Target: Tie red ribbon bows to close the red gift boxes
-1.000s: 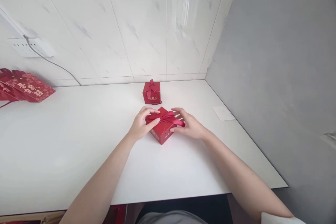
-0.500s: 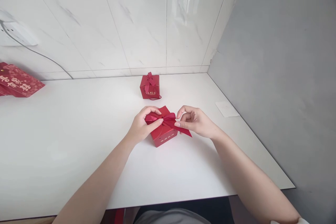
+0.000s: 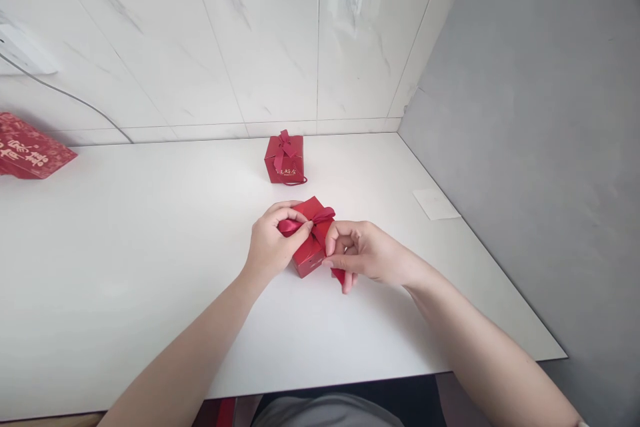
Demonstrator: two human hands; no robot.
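Observation:
A small red gift box (image 3: 307,261) stands on the white table in front of me, turned at an angle. Across its top lies a shiny red ribbon (image 3: 323,214) tied in a bow. My left hand (image 3: 276,235) wraps the box's left side, thumb and forefinger pinching the bow near its knot. At the box's right front, my right hand (image 3: 357,252) pinches a hanging tail of the ribbon between thumb and fingers. Part of that tail is hidden behind the fingers.
Behind the box stands a second red gift box (image 3: 285,159) with a bow and cord. A red patterned bag (image 3: 35,150) lies at the far left. Near the right edge is a white paper (image 3: 436,204). A grey panel (image 3: 540,147) borders the white table (image 3: 150,247).
My right hand has moved down and toward me, from beside the bow loop to the ribbon's tail. My left hand stays on the bow, its fingers pinched closer to the knot.

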